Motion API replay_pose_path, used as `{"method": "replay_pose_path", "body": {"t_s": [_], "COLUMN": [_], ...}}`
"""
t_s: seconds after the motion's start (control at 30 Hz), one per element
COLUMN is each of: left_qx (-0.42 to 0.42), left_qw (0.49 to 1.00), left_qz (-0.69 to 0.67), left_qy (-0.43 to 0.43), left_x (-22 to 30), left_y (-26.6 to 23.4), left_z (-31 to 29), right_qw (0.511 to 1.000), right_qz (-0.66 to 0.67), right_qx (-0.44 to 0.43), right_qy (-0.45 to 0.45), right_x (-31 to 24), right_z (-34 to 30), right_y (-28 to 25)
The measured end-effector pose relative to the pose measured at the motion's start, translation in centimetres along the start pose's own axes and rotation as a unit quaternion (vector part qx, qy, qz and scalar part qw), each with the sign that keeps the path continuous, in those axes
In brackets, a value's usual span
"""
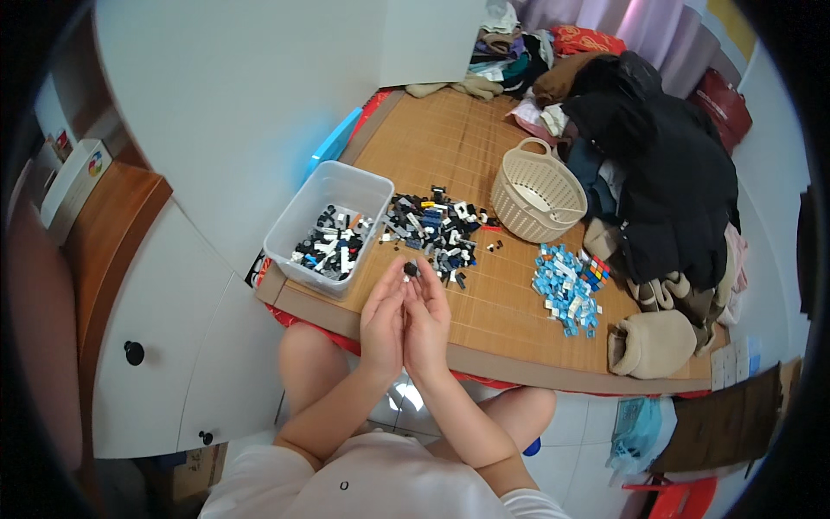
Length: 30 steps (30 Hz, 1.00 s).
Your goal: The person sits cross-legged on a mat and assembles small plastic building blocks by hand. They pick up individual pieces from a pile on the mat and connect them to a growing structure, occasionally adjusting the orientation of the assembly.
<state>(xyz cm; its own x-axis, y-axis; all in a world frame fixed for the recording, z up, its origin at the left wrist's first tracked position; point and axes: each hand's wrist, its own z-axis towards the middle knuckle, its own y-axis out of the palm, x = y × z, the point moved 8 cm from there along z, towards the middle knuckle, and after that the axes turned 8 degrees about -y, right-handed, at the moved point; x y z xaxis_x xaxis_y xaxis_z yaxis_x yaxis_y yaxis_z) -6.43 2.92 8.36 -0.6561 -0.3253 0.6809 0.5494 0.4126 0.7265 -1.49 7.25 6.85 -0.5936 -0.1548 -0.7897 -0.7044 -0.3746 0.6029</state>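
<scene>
My left hand [382, 317] and my right hand [427, 325] are cupped together, sides touching, at the near edge of the mat. A small black toy brick [411, 269] shows between their fingertips, with a tiny white piece beside it. Anything deeper in the palms is hidden. Just beyond the fingers lies a loose pile of black, grey, white and blue toy bricks [437, 227]. To its left stands a clear plastic box [285, 227], partly filled with similar bricks [333, 242].
Right of the pile, a beige basket [540, 195] stands on the woven mat [501, 303]. Light-blue and white pieces [566, 290] lie beside a colourful puzzle cube [595, 272]. Dark clothing [666, 164] is heaped along the right side. A white cabinet [225, 130] borders the left.
</scene>
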Motion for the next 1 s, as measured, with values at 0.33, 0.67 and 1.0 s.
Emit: {"method": "replay_pose_path", "body": {"t_s": [0.33, 0.67, 1.0], "left_qx": [0.027, 0.066, 0.076], "left_qw": [0.994, 0.991, 0.989], "left_qz": [-0.005, -0.007, 0.006], "left_qy": [0.105, 0.118, 0.128], "left_x": [6.7, 7.7, 7.8], "left_y": [-3.4, -5.4, -5.1], "left_z": [0.2, 0.2, -0.3], "right_qw": [0.994, 0.988, 0.986], "right_qz": [0.003, 0.013, -0.03], "right_qx": [-0.101, -0.132, -0.144], "right_qy": [0.044, 0.083, 0.076], "right_x": [2.9, 4.9, 4.4], "right_z": [0.7, 0.6, 0.4], "right_y": [7.3, 8.8, 8.7]}}
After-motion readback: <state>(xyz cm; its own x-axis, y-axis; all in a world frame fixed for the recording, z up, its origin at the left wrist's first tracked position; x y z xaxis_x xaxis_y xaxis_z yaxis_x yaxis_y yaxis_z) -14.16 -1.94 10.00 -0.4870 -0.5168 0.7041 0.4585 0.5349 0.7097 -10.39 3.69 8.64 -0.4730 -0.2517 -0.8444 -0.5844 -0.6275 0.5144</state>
